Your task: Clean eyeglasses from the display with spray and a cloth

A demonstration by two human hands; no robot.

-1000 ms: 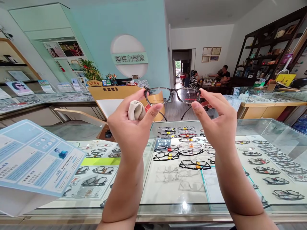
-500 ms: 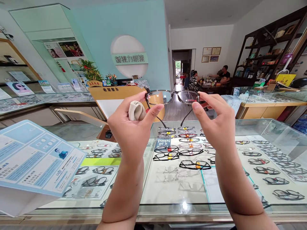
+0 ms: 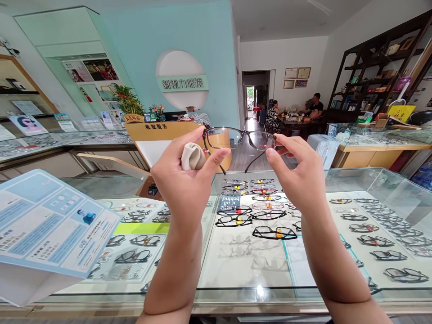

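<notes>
A pair of dark-framed eyeglasses (image 3: 245, 133) is held up above the glass counter, its temples pointing back toward me and down. My left hand (image 3: 184, 175) pinches the left end of the frame between thumb and forefinger. Tucked in that same palm is a crumpled beige cloth (image 3: 193, 156). My right hand (image 3: 299, 173) grips the right end of the frame with thumb and fingers. Red lettering shows on the right lens. Beneath the hands, rows of eyeglasses (image 3: 274, 232) lie inside the display case (image 3: 232, 274), several with yellow or red tags.
A blue-and-white printed card (image 3: 54, 220) stands on the counter at left. Behind the case is a tan cash desk (image 3: 182, 130) with plants. Farther back, two people (image 3: 315, 108) sit at a dark table. Another glass showcase (image 3: 381, 135) stands at right.
The right end of the eyeglasses has shifted slightly left and down with my right hand, so the frame tilts and turns a little. My left hand stays nearly still, still holding the cloth.
</notes>
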